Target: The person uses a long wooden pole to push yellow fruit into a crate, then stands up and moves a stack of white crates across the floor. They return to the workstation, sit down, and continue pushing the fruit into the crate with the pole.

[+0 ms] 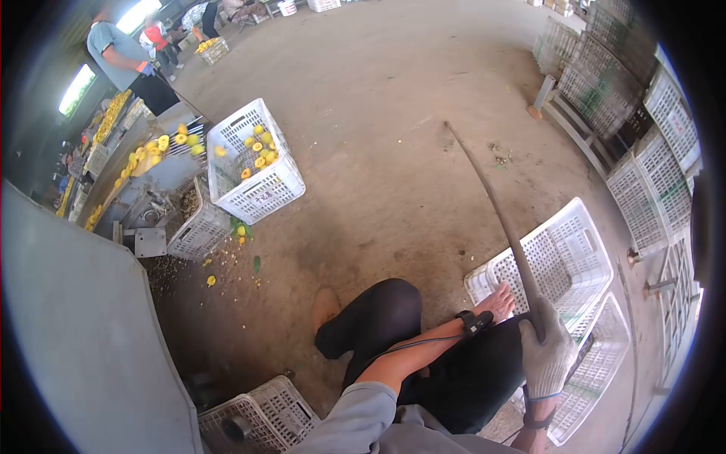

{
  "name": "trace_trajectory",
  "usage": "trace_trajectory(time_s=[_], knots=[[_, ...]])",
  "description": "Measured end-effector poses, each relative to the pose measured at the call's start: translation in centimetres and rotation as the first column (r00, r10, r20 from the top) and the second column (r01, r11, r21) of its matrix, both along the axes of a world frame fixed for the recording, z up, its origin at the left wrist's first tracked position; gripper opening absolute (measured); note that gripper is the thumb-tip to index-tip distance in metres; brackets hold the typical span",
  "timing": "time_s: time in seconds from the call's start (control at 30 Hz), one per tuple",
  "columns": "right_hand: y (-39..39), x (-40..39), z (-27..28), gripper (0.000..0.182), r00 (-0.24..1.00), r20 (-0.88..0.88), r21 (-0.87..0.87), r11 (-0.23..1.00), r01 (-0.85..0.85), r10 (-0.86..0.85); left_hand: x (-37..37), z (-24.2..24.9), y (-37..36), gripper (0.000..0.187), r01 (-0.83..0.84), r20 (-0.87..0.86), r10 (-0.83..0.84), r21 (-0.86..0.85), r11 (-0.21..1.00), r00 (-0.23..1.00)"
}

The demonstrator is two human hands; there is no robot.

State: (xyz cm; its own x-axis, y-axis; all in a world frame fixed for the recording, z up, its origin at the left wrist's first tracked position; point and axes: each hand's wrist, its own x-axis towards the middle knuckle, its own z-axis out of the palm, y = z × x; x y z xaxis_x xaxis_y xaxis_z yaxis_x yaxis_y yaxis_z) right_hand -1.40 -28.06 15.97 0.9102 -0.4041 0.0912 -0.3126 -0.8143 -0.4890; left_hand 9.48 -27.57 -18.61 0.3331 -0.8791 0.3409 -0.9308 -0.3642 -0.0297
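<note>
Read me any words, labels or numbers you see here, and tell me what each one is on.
No text reads clearly.
White crate holding yellow fruit: a small dark mark on its front wall, too blurred to read.
Stacked crates at right: pale labels, too small to read.

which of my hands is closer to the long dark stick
Right. Your gloved right hand is wrapped around the lower end of the long dark stick. Your bare left hand reaches toward a white crate, just left of the stick.
</note>
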Motion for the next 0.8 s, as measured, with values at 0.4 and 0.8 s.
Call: trace_trajectory(time_s=[0.4, 0.8], knots=[[-1.5, 2.9, -3.9, 0.048, 0.997, 0.056, 0.216, 0.975, 0.042, -0.055, 0.8, -2.3, 2.4, 0.033, 0.21, -0.265, -0.224, -0.08, 0.974, 0.938], [-0.4, 2.6, -2.9, 0.044, 0.996, 0.087, 0.279, 0.96, -0.001, -0.024, -1.2, 0.6, 8.8, 0.038, 0.02, -0.417, -0.027, -0.022, 1.0, 0.909]])
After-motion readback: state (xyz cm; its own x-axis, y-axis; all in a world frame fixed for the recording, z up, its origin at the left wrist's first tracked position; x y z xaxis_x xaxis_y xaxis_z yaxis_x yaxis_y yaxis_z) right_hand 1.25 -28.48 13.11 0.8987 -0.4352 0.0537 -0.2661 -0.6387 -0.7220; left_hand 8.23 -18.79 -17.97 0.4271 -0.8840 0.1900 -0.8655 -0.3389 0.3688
